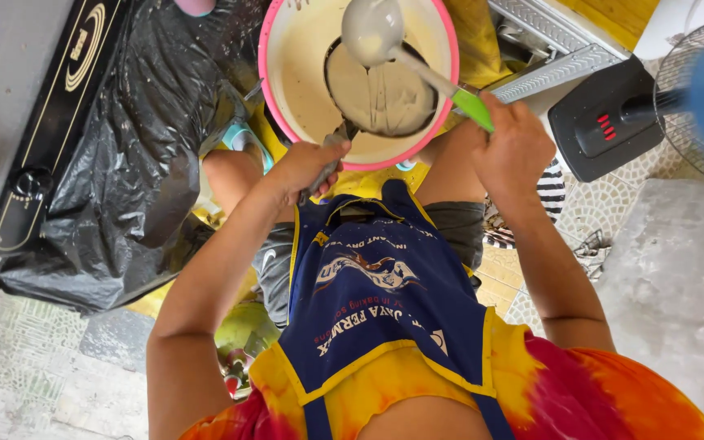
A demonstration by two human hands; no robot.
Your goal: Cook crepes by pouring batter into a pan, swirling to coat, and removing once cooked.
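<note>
A pink-rimmed basin (pixel 275 106) of pale batter sits in front of my knees. Inside it a small dark pan (pixel 380 98) holds a pool of the same batter. My left hand (pixel 307 167) grips the pan's handle at the basin's near rim. My right hand (pixel 515 147) holds the green handle of a ladle (pixel 372 28), whose batter-coated bowl hangs above the pan. Thin streams of batter fall from the ladle into the pan. I wear a blue apron over a red and yellow shirt.
A black plastic sheet (pixel 140 155) lies crumpled to the left, partly over a black stove (pixel 50 106). An electric fan (pixel 678 90) with a black base stands at the right. A metal rack (pixel 547 41) lies beyond the basin. Patterned tiles and a grey slab (pixel 678 277) cover the floor.
</note>
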